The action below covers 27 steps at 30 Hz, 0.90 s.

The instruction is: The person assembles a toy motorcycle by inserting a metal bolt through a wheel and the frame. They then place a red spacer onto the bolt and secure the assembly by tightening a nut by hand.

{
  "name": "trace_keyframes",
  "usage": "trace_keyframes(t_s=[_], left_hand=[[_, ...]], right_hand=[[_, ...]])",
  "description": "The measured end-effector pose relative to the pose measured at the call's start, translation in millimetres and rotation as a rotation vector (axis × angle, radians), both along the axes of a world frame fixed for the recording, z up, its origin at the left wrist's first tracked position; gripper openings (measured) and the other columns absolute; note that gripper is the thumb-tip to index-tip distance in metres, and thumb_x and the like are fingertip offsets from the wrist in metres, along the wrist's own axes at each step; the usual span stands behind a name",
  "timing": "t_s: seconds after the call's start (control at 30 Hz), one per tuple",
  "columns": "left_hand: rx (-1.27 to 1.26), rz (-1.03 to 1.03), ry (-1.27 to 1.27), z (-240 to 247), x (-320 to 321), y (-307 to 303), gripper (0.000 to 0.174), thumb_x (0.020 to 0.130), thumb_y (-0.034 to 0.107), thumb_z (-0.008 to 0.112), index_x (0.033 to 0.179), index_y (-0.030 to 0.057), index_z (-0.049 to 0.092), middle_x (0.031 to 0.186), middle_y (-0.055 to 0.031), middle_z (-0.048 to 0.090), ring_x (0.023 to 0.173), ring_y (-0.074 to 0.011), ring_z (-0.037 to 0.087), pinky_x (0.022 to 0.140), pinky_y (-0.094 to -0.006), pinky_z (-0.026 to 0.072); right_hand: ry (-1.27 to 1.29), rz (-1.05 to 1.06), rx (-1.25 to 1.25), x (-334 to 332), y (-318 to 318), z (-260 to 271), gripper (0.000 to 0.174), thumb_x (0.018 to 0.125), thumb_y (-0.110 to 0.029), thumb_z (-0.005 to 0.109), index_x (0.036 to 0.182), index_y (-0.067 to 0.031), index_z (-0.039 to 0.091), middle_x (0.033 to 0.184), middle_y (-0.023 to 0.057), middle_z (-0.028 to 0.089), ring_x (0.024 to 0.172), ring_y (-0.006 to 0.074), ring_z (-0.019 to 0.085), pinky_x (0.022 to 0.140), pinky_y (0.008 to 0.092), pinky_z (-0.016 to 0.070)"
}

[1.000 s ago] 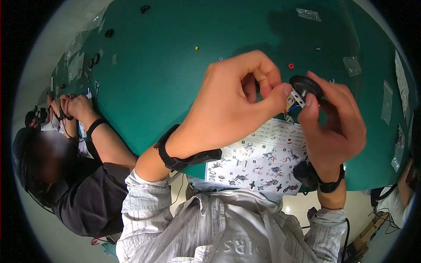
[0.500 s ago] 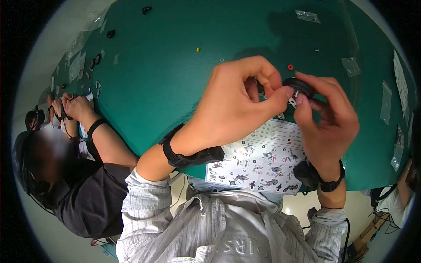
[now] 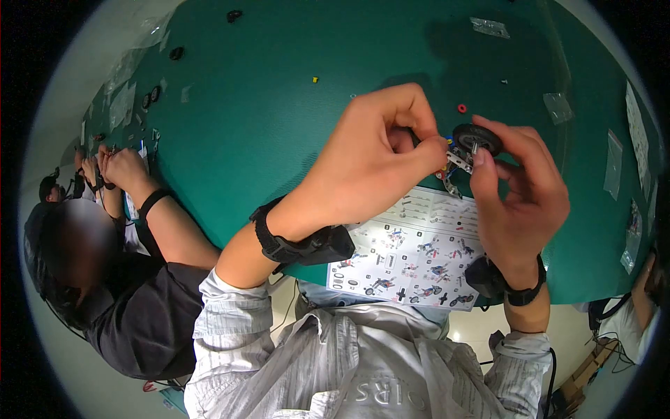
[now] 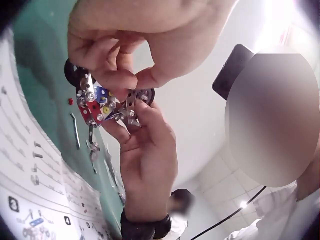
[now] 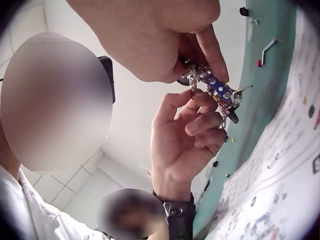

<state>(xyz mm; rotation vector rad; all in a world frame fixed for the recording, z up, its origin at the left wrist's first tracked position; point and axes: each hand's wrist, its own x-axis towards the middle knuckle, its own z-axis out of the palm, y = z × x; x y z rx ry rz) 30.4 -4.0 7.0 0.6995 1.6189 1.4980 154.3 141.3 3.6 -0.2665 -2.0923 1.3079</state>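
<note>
**Wheel and strip back in sight between the two hands**

Change over the last half second: the left hand [image 3: 370, 164] has drawn back a little from the wheel [image 3: 472, 134], and the metal strip [image 3: 458, 162], mostly covered then, shows again between the thumbs. The wheel itself has hardly shifted. The pin [image 3: 475, 148] at its hub points up beside the right thumb.

Fingers: left thumb and forefinger pinch the model [image 4: 97, 106] near the strip; the exact contact is partly hidden. Right hand [image 3: 522, 185] pinches the wheel, forefinger at the rim, thumb at the pin.

Position: the model is held up between the hands above the desk [image 3: 265, 119], its red and blue plates facing the left wrist camera. The printed sheet [image 3: 408, 262] lies below, the red ring [image 3: 461, 109] on the desk beyond the wheel.

Meaning for the work: judged as adjusting at the wheel end, with the pin and strip now easier to see and reach. Whether the wheel is fastened, cannot tell; a loose fit could let it slip if either pinch eased.
</note>
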Motion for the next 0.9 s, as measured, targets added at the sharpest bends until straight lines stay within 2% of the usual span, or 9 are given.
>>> trace_keyframes(t_s=[0.13,0.23,0.33,0.5,0.63,0.77,0.8,0.83,0.9], left_hand=[[-0.036,-0.014,0.111,0.9,-6.4,-2.3,0.005,0.094,0.006,0.062,0.092,0.0021,0.059,0.080,-0.0026,0.067,0.066,-0.0037,0.057,0.054,-0.0197,0.0399],[-0.053,0.070,0.226,16.2,-14.6,-4.6,0.010,0.096,0.011,0.061,0.092,0.0022,0.061,0.079,-0.0030,0.067,0.063,-0.0039,0.053,0.054,-0.0197,0.0391],[-0.009,0.125,0.322,20.9,-22.2,-8.7,0.017,0.098,0.017,0.058,0.091,0.0017,0.061,0.078,-0.0031,0.066,0.060,-0.0047,0.049,0.055,-0.0206,0.0388],[-0.128,0.064,0.438,26.6,-29.9,-7.7,0.016,0.096,0.017,0.062,0.090,0.0023,0.063,0.077,-0.0024,0.065,0.065,-0.0070,0.054,0.057,-0.0231,0.0413],[-0.283,-0.028,0.826,26.1,-19.2,4.9,0.011,0.091,0.014,0.068,0.089,0.0031,0.067,0.079,-0.0045,0.067,0.064,-0.0132,0.060,0.057,-0.0277,0.0445],[-0.323,-0.095,0.963,20.6,-14.8,10.6,0.012,0.085,0.011,0.072,0.094,0.0032,0.070,0.084,-0.0111,0.071,0.066,-0.0253,0.067,0.059,-0.0347,0.0499],[-0.334,-0.077,0.968,23.5,-16.6,10.6,0.012,0.085,0.011,0.072,0.094,0.0032,0.070,0.084,-0.0113,0.071,0.068,-0.0254,0.067,0.060,-0.0346,0.0505],[-0.348,-0.058,0.968,26.0,-19.5,9.4,0.013,0.085,0.010,0.072,0.095,0.0031,0.071,0.085,-0.0115,0.071,0.069,-0.0254,0.067,0.061,-0.0344,0.0511],[-0.400,-0.041,1.005,29.6,-27.2,2.5,0.013,0.084,0.010,0.072,0.096,0.0030,0.071,0.086,-0.0122,0.072,0.073,-0.0263,0.068,0.064,-0.0348,0.0520]], right_hand=[[-0.029,0.005,0.012,-0.7,3.9,1.4,0.030,0.077,0.010,0.067,0.105,0.0019,0.072,0.093,0.0117,0.068,0.080,0.0151,0.068,0.065,0.0248,0.0585],[-0.093,0.139,0.168,9.2,22.6,19.6,0.035,0.076,0.013,0.061,0.108,0.0055,0.070,0.097,0.0113,0.066,0.085,0.0158,0.065,0.068,0.0263,0.0537],[-0.136,0.390,0.078,15.6,18.6,36.2,0.036,0.068,0.010,0.064,0.103,0.0032,0.073,0.087,0.0113,0.067,0.077,0.0180,0.063,0.064,0.0275,0.0505],[-0.202,0.645,0.093,22.3,7.2,36.3,0.042,0.063,0.003,0.069,0.101,-0.0142,0.078,0.084,0.0037,0.070,0.065,0.0174,0.065,0.052,0.0297,0.0496],[-0.200,0.713,-0.023,25.5,6.3,39.3,0.041,0.064,0.003,0.070,0.101,-0.0123,0.077,0.084,0.0040,0.069,0.066,0.0184,0.066,0.055,0.0301,0.0507],[-0.207,0.667,-0.099,25.0,11.9,41.6,0.037,0.067,0.005,0.070,0.101,-0.0067,0.076,0.084,0.0074,0.069,0.067,0.0204,0.066,0.058,0.0296,0.0513],[-0.194,0.641,-0.120,25.5,12.0,39.3,0.035,0.068,0.006,0.070,0.101,-0.0051,0.076,0.084,0.0084,0.069,0.067,0.0210,0.066,0.059,0.0294,0.0514],[-0.132,0.618,-0.136,23.9,10.6,37.8,0.020,0.076,0.000,0.070,0.096,-0.0002,0.071,0.082,0.0121,0.066,0.064,0.0278,0.063,0.057,0.0346,0.0492],[-0.087,0.564,-0.096,21.0,13.1,31.5,0.019,0.076,0.001,0.070,0.095,0.0002,0.071,0.081,0.0123,0.067,0.065,0.0255,0.064,0.059,0.0332,0.0506]])
